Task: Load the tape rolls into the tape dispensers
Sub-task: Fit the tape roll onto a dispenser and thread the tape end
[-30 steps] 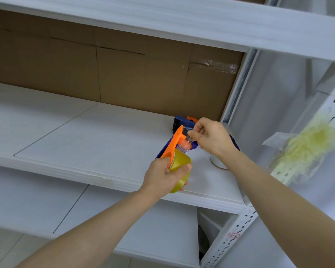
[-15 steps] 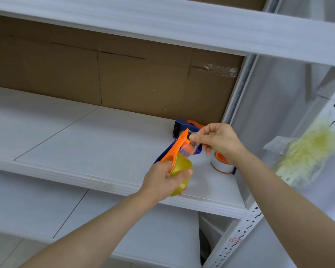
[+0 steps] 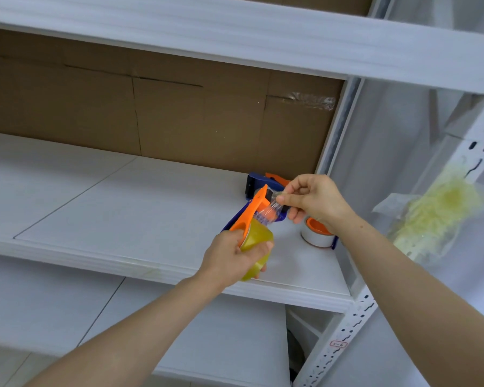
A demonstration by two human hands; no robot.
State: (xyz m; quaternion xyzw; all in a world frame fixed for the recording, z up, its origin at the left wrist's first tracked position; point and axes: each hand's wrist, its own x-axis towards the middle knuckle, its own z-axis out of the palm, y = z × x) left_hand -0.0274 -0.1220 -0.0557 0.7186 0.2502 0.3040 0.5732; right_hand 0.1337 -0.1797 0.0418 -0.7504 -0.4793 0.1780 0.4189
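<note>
White shelving across the whole frame: a middle shelf from the left edge to right of centre, backed by brown cardboard bearing a crinkled patch of clear tape toward the upper right. Along the top, an upper shelf, cut off by the frame edge. At the bottom, a lower shelf, partly hidden behind both forearms.

Just below centre, the left hand, held over the front edge of the middle shelf, fingers curled round a yellow tape roll set against the side plate of an orange dispenser. Much of the roll covered by that hand; whether it is fully seated, impossible to tell.

Right of centre, the right hand, thumb and forefinger pinching the free end of a clear tape strip stretched from the roll past the dispenser's tip, remaining fingers loosely curled. Strip crumpled and see-through, its edges hard to make out.

Behind, against the cardboard, a second dispenser in blue and orange, mostly hidden by the right hand and the held one. Below the right wrist, a white roll with an orange core, flat on the shelf, right side covered.

At the far right, a blurred yellow-green mass in clear wrapping beside the perforated upright; not identifiable. Low on the upright, a small red-edged label, writing too small to read.
</note>
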